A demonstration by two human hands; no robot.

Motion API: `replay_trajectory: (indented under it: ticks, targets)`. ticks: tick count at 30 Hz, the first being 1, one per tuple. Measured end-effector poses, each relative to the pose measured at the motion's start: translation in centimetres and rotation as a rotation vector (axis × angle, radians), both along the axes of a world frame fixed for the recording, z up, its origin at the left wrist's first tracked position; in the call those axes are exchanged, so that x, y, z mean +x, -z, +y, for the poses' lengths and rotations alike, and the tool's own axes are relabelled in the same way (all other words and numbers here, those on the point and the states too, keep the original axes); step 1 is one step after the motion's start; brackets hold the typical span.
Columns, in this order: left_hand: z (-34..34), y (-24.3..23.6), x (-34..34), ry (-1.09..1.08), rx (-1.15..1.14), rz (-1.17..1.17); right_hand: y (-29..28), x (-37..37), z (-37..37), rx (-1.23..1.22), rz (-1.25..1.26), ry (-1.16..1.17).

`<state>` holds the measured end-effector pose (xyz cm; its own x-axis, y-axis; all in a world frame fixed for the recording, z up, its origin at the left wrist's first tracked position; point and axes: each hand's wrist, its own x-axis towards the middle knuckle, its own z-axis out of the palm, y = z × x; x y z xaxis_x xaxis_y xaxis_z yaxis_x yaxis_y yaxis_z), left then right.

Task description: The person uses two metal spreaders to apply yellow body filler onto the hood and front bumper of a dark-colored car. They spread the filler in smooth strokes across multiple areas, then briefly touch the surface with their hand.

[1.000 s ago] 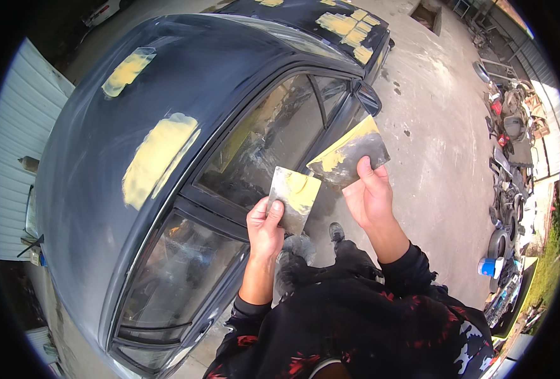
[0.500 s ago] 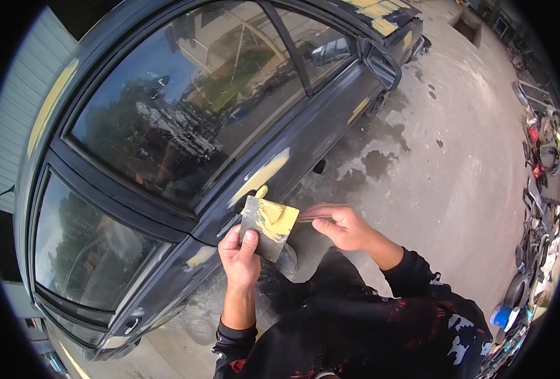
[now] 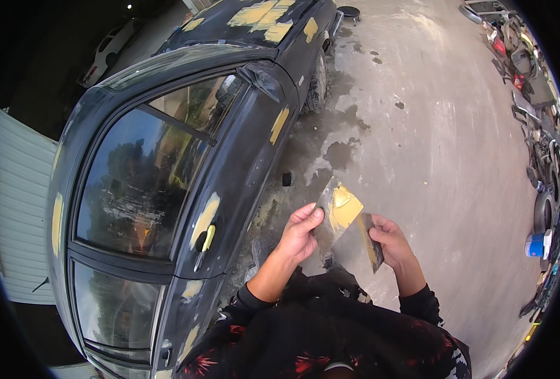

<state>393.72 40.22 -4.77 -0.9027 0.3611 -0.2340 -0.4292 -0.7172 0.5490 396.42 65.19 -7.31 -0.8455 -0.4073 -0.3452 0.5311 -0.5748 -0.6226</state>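
My left hand grips a flat metal putty spreader by its edge, thumb on top. A thick lump of yellow body filler lies on that plate. Close beside it, my right hand is closed round a second spreader, held on a slant with a yellow smear along one edge. The two plates' edges meet or nearly meet; I cannot tell which. To the left stands a dark car with matt panels, its door patched with yellow filler near the door handle.
Filler patches also mark the bonnet and front wing. Wet stains spot the concrete floor beside the front wheel. Car parts, tyres and a blue and white tub line the right side. A white car is parked behind.
My view has swung toward the car's front. Both hands, with their spreaders, now appear farther right and away from the door; the right spreader has turned to show its face.
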Motion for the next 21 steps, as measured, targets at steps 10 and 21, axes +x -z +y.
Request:
replay_trajectory:
  ticks: [10, 21]
  targets:
    - [2.3, 4.6, -6.9, -0.106, 0.010, -0.163, 3.8, -7.5, 4.5, 0.011, -0.018, 0.338]
    - [6.7, 6.6, -25.1, -0.175, 0.050, -0.130, 0.6, -27.1, 11.5, 0.214, 0.033, 0.389]
